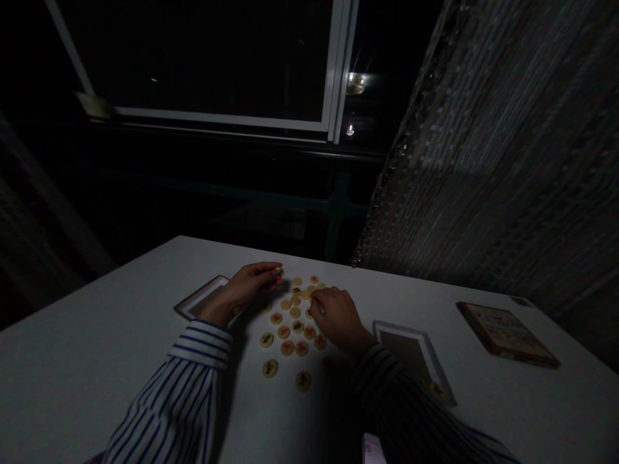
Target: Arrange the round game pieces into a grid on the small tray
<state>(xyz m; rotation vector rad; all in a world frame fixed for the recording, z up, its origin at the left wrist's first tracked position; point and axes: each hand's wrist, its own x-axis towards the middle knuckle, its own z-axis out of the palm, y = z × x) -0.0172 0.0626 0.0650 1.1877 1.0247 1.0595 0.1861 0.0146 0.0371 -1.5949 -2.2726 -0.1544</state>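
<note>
Chinese chess pieces point(284, 332), round and pale wooden with red or black characters, lie scattered in the middle of the white table point(120, 341). Some show a blank face up. At the far left of this spread, my left hand point(249, 287) pinches one piece point(280, 272) between its fingertips, above the tabletop. My right hand point(341, 316) is closed low over the right side of the pieces, fingertips bent down among them; whatever they grip is hidden. Two pieces with black characters, a nearer one point(303, 381) and another point(270, 368), lie closest to me.
A shallow open box tray point(193, 303) is partly behind my left hand. Another open tray point(432, 345) lies beside my right forearm, with a piece point(436, 388) in it. Farther right is a flat printed box point(507, 332). A bead curtain point(464, 161) hangs beyond the table's back edge.
</note>
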